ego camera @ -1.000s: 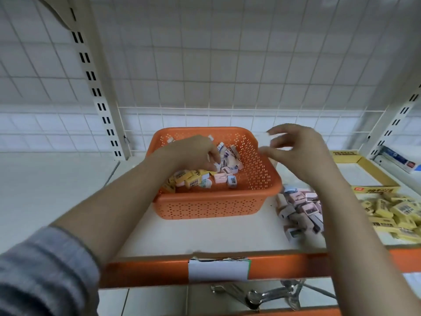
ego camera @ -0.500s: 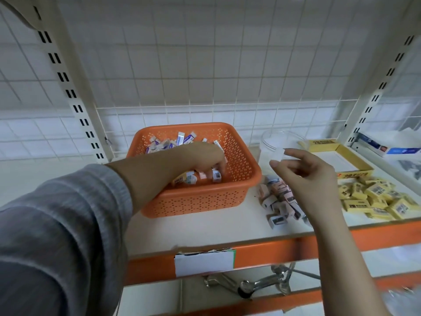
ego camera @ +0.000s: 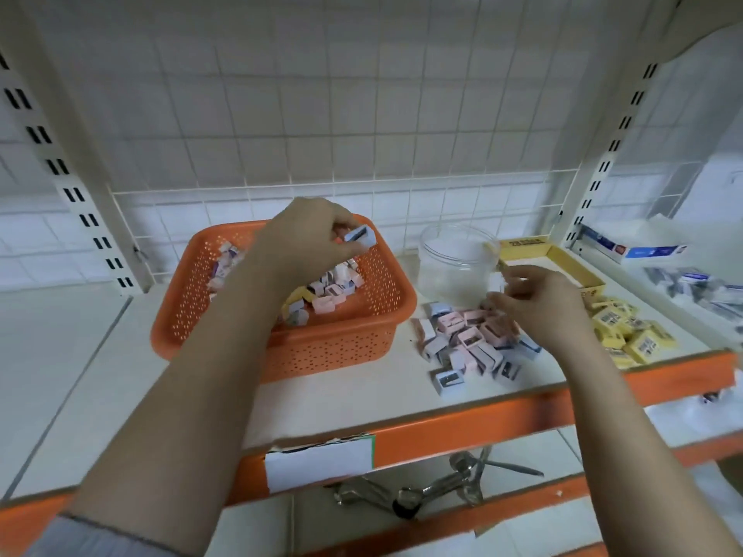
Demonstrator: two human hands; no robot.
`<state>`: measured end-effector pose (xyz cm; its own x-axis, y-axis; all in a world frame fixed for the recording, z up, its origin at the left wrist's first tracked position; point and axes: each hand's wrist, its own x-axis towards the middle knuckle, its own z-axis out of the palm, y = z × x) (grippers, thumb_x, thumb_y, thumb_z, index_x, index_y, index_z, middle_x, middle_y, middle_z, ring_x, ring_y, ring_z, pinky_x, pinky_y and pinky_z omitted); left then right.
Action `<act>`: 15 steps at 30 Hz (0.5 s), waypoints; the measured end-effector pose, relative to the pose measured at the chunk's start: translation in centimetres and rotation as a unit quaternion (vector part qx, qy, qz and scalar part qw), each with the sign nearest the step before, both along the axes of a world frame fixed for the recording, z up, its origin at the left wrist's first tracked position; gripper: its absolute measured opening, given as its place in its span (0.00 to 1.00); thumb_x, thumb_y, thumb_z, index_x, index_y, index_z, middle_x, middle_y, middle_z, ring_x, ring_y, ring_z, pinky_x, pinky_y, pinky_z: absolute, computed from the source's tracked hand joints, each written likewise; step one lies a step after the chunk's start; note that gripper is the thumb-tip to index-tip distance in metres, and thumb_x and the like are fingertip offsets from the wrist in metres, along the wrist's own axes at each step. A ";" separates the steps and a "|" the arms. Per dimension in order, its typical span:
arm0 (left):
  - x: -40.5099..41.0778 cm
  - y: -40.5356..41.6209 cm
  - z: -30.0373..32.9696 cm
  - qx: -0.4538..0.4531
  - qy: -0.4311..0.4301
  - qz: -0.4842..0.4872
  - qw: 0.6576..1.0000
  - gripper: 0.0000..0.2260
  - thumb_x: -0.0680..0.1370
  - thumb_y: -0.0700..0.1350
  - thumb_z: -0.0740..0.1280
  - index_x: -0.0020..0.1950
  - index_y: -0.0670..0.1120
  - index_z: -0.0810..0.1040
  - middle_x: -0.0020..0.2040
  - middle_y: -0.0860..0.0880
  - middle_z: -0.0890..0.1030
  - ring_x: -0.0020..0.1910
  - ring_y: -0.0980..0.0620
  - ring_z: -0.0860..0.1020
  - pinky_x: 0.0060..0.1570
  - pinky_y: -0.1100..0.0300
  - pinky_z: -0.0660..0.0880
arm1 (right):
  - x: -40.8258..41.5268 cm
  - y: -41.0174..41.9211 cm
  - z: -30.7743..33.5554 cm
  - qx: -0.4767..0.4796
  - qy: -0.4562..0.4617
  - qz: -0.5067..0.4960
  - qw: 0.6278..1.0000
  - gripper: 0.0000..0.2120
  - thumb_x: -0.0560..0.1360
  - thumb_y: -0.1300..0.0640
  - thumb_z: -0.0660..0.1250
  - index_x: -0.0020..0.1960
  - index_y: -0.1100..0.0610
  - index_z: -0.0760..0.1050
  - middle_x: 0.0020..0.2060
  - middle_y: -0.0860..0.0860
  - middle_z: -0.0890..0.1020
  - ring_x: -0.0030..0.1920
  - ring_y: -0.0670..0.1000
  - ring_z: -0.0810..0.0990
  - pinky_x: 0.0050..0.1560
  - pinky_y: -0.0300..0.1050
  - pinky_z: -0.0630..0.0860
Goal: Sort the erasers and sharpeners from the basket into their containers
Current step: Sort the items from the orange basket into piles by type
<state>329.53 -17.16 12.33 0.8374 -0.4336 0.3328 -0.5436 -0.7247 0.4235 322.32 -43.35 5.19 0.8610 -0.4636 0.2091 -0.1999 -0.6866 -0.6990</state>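
- My left hand (ego camera: 305, 239) is raised above the orange basket (ego camera: 386, 315), thumb and fingertips pinching one small pale-blue sharpener (ego camera: 360, 238) by its short ends. The slotted face shows, turned partly toward the camera.
- I judge the piece light and rigid: a hard plastic block that will not give under the fingers. Its faces look smooth, so a grip across two opposite flat sides, as I have it, seems safest; a corner hold could let it twist out.
- My right hand (ego camera: 538, 303) hovers over the loose pile of pink and blue sharpeners (ego camera: 470, 343) on the shelf (ego camera: 345, 400), just right of the basket. Its fingers are curled and blurred, and something small and pale may sit at the fingertips, but I cannot tell whether it holds anything.
- In the basket, more small pieces (ego camera: 321, 293) remain heaped against the far and right walls, pink, blue and yellow mixed, so the sorting looks well short of done.
- Behind the pile stands a clear round tub (ego camera: 458, 263), which looks empty, and beside it an open yellow box (ego camera: 571, 263).
- Yellow wrapped erasers (ego camera: 627, 335) lie in a heap near the shelf's front edge, right of my right wrist. They should be softer and grippier than the sharpeners.
- On the shelf below lie some metal tools (ego camera: 426, 488).
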 end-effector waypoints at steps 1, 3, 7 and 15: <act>-0.8 -0.5 -0.2 -0.025 -0.014 -0.001 1.000 0.12 0.75 0.53 0.68 0.53 0.48 0.82 0.48 0.50 0.82 0.48 0.51 0.77 0.50 0.54 0.74 | 0.3 -0.2 -0.5 -0.013 0.023 0.007 1.000 0.18 0.71 0.55 0.73 0.59 0.56 0.77 0.46 0.55 0.83 0.46 0.53 0.79 0.45 0.39 0.67; -1.8 -1.8 -0.8 -0.043 -0.033 -0.014 0.998 0.11 0.75 0.54 0.67 0.51 0.49 0.83 0.47 0.52 0.82 0.47 0.53 0.77 0.49 0.54 0.74 | 0.5 -0.2 -1.0 -0.027 0.055 0.024 0.998 0.20 0.70 0.54 0.73 0.61 0.57 0.77 0.48 0.55 0.83 0.48 0.54 0.80 0.45 0.39 0.68; -2.2 -4.3 -1.2 -0.032 -0.023 -0.046 0.998 0.11 0.74 0.53 0.69 0.53 0.50 0.82 0.48 0.54 0.81 0.47 0.55 0.77 0.47 0.58 0.73 | 0.0 -0.3 -1.3 -0.055 0.080 0.040 0.994 0.20 0.72 0.53 0.72 0.62 0.56 0.76 0.51 0.55 0.83 0.49 0.52 0.78 0.45 0.38 0.67; 0.1 -10.5 -1.7 0.168 0.018 -0.112 0.979 0.14 0.74 0.51 0.70 0.57 0.48 0.80 0.53 0.51 0.80 0.48 0.53 0.75 0.44 0.59 0.71 | -4.5 -1.7 -1.1 0.030 -0.053 -0.013 0.998 0.12 0.73 0.56 0.70 0.56 0.55 0.79 0.42 0.48 0.82 0.47 0.48 0.79 0.45 0.39 0.68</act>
